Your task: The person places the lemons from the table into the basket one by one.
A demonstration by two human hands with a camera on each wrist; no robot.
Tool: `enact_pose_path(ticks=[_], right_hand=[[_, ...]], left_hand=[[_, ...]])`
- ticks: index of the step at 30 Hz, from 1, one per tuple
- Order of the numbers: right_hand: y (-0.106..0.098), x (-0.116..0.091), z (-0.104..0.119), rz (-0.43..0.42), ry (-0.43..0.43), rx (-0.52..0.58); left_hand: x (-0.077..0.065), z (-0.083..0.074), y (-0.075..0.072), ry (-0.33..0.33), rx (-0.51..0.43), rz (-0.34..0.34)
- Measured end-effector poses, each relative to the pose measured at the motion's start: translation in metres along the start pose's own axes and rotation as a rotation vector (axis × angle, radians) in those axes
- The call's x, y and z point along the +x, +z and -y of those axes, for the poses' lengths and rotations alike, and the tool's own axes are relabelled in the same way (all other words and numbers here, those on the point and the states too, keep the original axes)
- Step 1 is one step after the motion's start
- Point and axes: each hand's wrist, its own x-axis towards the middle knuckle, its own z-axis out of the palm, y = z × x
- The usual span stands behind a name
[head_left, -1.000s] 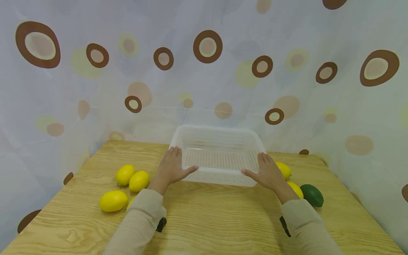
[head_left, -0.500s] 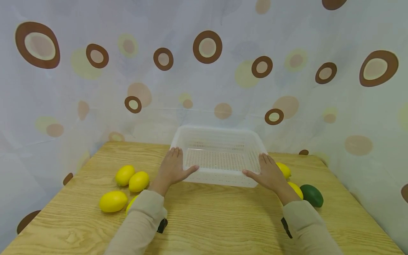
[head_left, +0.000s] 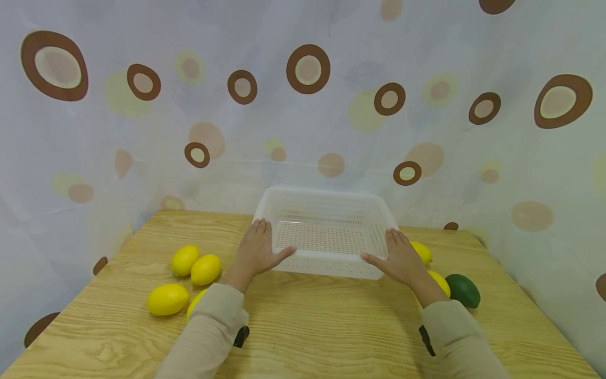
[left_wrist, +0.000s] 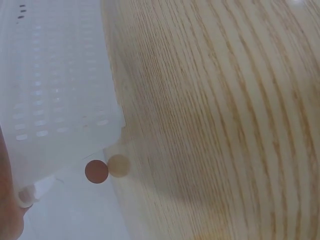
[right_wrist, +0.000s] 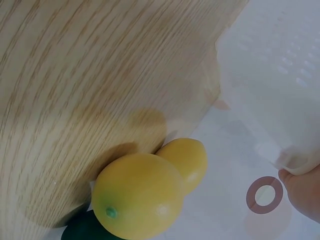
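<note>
A white plastic basket (head_left: 326, 261) with a perforated floor stands at the far middle of the table, nothing in it. My left hand (head_left: 255, 250) grips its left near corner, the thumb along the front rim. At the right near corner my right hand (head_left: 400, 258) holds the rim in the same manner. Both wrist views catch a fingertip under the rim beside the basket wall (left_wrist: 55, 90). Left of my left arm lie several lemons (head_left: 168, 299), one partly behind the sleeve. Beyond my right wrist are two more lemons (right_wrist: 140, 195), partly hidden in the head view, and a dark green fruit (head_left: 464, 290).
The wooden table (head_left: 326, 326) carries everything. A patterned curtain (head_left: 307, 131) hangs close behind the basket and along both sides of the table. Black straps (head_left: 241, 337) show under both cuffs.
The basket and both hands have shifted very slightly right and nearer, mostly in the first half second. The grip looks the same, and the fruit has not moved.
</note>
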Motion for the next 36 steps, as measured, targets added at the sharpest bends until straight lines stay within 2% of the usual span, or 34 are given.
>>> enact_pose_path(ticks=[8, 21, 28, 36], right_hand=[[0.0003, -0.0002, -0.0015, 0.005, 0.007, 0.002], [0.0003, -0.0043, -0.0012, 0.021, 0.009, 0.023], [0.0006, -0.0082, 0.0000, -0.028, -0.014, 0.067], [-0.0010, -0.0097, -0.0004, -0.006, -0.009, 0.023]], left_hand=[[-0.0012, -0.0013, 0.0000, -0.007, 0.016, -0.003], [-0.0050, -0.0020, 0.0018, 0.009, 0.008, -0.051], [-0.0072, -0.0034, 0.0011, 0.010, 0.009, -0.058], [-0.0085, -0.0040, 0.0026, 0.014, 0.003, -0.074]])
